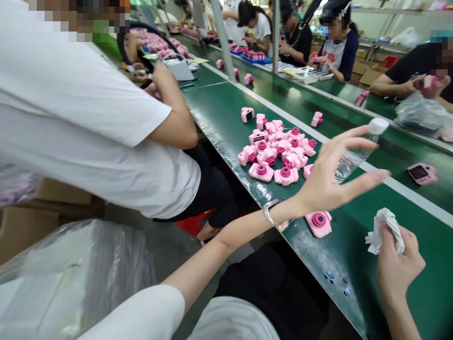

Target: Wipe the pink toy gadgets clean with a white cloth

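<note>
My left hand (327,177), a bracelet on its wrist, is stretched over the green work surface with fingers and thumb apart. Behind those fingers stands a clear plastic bottle (348,163) with a white cap; whether they touch it I cannot tell. In my right hand (398,264) a crumpled white wipe (385,231) is pinched. Below my left wrist lies a pink toy camera (319,223), its darker pink lens facing up. Several small dark pieces (331,277) lie near the front edge, left of my right hand.
A cluster of pink toy cameras (279,148) sits beyond my left forearm. Another camera (422,174) lies screen up at the right. A co-worker in a white shirt (106,108) stands close on the left. Across the green bench (208,101), several people handle pink parts.
</note>
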Available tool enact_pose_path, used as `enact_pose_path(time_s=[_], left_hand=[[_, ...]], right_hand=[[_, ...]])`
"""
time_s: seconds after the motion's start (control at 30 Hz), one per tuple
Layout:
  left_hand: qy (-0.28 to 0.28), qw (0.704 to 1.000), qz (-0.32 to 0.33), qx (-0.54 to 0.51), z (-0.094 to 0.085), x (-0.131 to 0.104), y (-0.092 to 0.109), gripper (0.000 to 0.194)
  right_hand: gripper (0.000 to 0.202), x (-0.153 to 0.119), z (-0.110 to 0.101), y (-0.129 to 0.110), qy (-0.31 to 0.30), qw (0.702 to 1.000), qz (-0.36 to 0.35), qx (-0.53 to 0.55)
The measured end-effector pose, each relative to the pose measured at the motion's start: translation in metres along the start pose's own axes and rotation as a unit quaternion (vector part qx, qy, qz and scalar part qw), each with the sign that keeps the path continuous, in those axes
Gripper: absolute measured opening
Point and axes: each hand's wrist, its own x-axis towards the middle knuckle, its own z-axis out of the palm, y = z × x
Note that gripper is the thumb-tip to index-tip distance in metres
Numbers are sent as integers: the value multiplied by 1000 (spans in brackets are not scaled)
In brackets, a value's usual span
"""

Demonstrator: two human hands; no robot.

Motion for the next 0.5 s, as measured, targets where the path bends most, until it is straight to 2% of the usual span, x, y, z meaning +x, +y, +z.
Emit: enact_pose_path(time_s=[0.07, 0.1, 0.13, 0.17, 0.23, 0.3, 0.4, 0.5], left_hand=[[45, 997, -47, -51, 23, 17, -20, 81], [59, 992, -77, -81, 37, 27, -32, 102], [30, 989, -105, -97, 50, 38, -43, 117], [11, 986, -125, -112, 64, 48, -53, 120], [-22, 983, -124, -134, 86, 65, -65, 109], [-64, 987, -69, -129, 97, 73, -64, 91], [-118, 986, 61, -101, 99, 69, -50, 76], [-132, 974, 181, -32, 94, 54, -34, 62]], right_hand=[[35, -2, -4, 0, 49, 995, 58, 60], [38, -3, -6, 0, 52, 989, 99, 101], [39, -2, -7, 1, 43, 979, 139, 144], [40, 0, -9, 1, 23, 968, 172, 180], [37, 6, -13, 4, -28, 948, 218, 232], [33, 13, -18, 9, -54, 928, 249, 273], [28, 22, -25, 15, -41, 921, 259, 289], [27, 23, -30, 18, -37, 912, 264, 312]])
